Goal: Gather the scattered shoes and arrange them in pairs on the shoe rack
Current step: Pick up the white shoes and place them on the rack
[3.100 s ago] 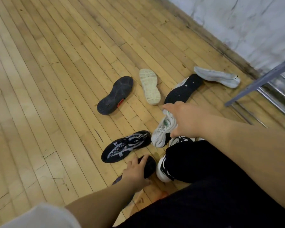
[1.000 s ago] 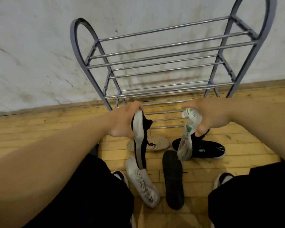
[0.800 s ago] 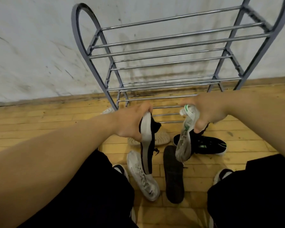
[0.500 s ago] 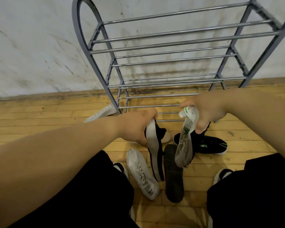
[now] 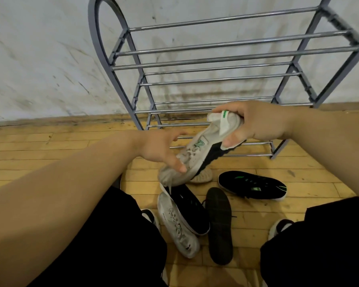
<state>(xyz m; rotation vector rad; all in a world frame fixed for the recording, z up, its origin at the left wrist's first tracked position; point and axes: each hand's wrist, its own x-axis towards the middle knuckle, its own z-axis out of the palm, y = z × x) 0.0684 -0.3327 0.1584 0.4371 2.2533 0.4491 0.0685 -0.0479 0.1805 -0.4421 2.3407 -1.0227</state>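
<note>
My right hand grips a white sneaker with a green heel tab by its heel, and the shoe slants down to the left in front of the grey metal shoe rack. My left hand is open with fingers spread, its thumb resting against the sneaker's toe. On the floor below lie a black shoe with a white sole, a white sneaker, a black shoe turned sole up, a black shoe with green stripes and a beige sole, partly hidden behind the held sneaker.
The rack's rails carry no shoes, and it stands against a stained white wall. My knees in black trousers frame the pile, with my own shoes at each side. Wooden floor stretches to the left.
My left hand let go of the black shoe, which now lies on the floor across the white sneaker. My right hand raised the white sneaker, and the left hand reached to its toe.
</note>
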